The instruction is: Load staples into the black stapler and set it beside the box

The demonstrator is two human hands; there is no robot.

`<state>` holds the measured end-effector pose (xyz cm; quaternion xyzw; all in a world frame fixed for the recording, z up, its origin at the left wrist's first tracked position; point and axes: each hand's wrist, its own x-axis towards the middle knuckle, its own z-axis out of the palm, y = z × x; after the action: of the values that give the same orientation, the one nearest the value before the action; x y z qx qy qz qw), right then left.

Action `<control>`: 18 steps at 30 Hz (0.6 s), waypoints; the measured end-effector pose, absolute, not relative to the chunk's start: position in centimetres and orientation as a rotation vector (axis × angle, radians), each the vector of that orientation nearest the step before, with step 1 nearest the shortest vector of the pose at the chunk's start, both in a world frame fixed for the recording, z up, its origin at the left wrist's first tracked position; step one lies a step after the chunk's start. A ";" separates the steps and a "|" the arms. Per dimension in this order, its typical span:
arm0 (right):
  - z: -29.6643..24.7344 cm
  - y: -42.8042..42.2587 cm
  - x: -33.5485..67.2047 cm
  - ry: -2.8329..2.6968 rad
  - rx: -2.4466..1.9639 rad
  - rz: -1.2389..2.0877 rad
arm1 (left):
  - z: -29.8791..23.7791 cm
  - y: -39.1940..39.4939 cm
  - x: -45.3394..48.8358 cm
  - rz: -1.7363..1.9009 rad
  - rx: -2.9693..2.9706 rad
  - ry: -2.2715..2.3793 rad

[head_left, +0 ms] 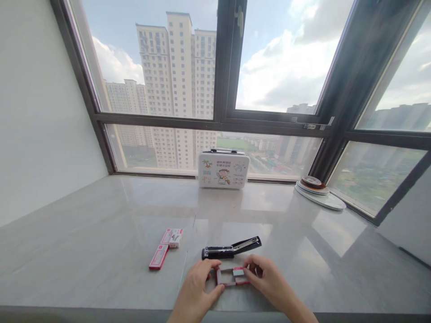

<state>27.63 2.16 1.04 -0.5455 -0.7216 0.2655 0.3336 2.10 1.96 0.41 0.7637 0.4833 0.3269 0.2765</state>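
Note:
My left hand (198, 282) grips the left end of a small red and white staple box (219, 277), thumb below and fingers above. The box lies open on the counter, its inside showing. At the box's right end is a grey strip of staples (238, 272), with the closed fingertips of my right hand (261, 273) pinching it. Just beyond both hands a black stapler (218, 252) lies opened out, its top arm swung to the right. To the left, a flat red and white box (159, 256) touches another small box with a staple picture (175, 237).
A white case with cartoon prints (224, 169) stands against the window at the back. Stacked round plates or mats (319, 193) lie in the right corner. The counter's front edge (101, 308) runs close below my hands. A white wall (43, 112) rises on the left.

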 end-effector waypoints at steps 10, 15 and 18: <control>1.2 0.8 28.1 -1.900 -1.395 0.755 | 0.3 2.0 4.8 0.901 2.013 1.442; 2.1 0.6 26.4 -1.940 -1.387 0.727 | 0.3 1.6 5.4 0.942 1.971 1.336; 2.3 0.5 26.0 -1.953 -1.390 0.706 | 0.3 1.6 4.9 0.943 1.940 1.279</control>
<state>26.00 0.52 2.30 -0.5278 -0.7415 0.2679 0.3160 4.88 1.58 0.26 0.7352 0.4845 0.3572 0.3117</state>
